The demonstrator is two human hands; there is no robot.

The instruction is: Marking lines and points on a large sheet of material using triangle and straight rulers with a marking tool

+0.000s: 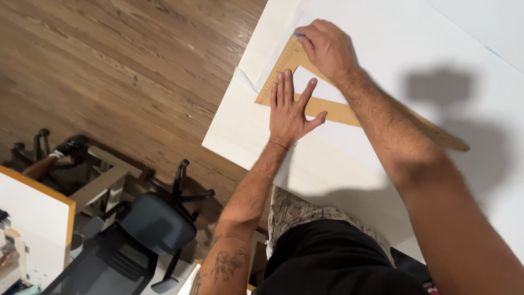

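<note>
Wooden triangle ruler [333, 112], just one, flat on one big white sheet [382, 33] on the table, left hand [288, 112] pressed on it with fingers spread flat, right hand [327, 49] at its top corner, fingers pinched on one blue pen [299, 35], one dark office chair [155, 224] on the wood floor [109, 65]

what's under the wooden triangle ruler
White sheet lies under the ruler and shows through its cut-out. The left hand presses flat on the ruler; the right hand holds a blue marker at its edge. Any line beneath the hands is hidden.
</note>
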